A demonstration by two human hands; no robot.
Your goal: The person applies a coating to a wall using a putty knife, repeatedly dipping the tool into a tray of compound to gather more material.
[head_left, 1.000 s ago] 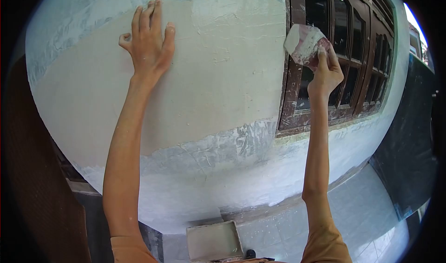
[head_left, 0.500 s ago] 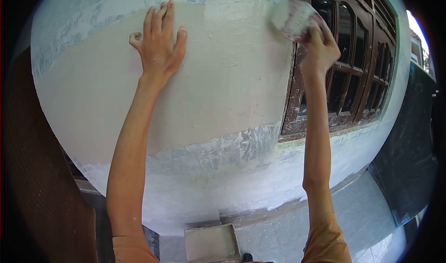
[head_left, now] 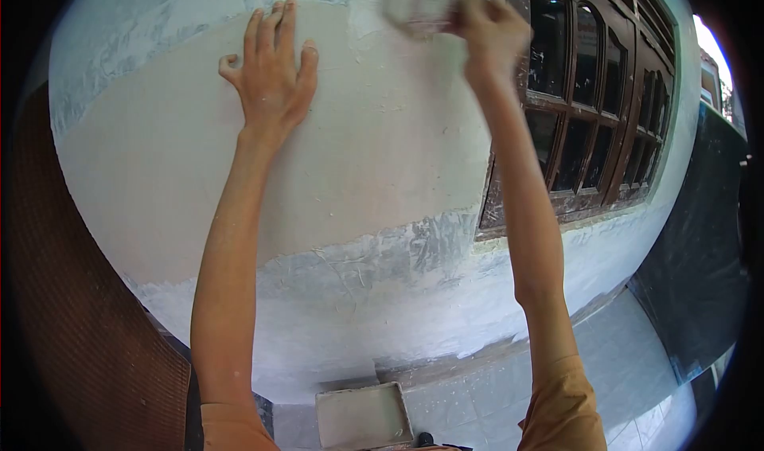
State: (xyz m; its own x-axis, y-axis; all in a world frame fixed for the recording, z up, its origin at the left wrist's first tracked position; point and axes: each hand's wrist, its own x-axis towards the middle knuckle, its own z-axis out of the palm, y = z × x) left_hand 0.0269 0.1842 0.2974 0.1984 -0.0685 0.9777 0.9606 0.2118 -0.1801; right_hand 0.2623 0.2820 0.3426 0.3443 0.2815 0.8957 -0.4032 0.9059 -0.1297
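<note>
My left hand (head_left: 273,70) lies flat on the wall (head_left: 382,156) with its fingers spread, on the beige, freshly coated patch. My right hand (head_left: 488,27) is raised high near the top of the wall, just left of the window frame, and grips a putty-smeared scraper (head_left: 419,3). The scraper's blade is blurred and pressed toward the wall's upper coated area. Both arms reach up from orange sleeves at the bottom of the view.
A dark brown wooden window (head_left: 589,109) with several panes fills the right side. Below, a rectangular tray of putty (head_left: 362,415) sits on the grey tiled floor (head_left: 621,371). Grey, rough uncoated plaster (head_left: 382,252) bands the wall's lower part. A brown mat-like surface (head_left: 87,347) is at left.
My right hand has carried the scraper from in front of the window leftward and upward onto the wall's top area. My left hand has stayed flat on the wall.
</note>
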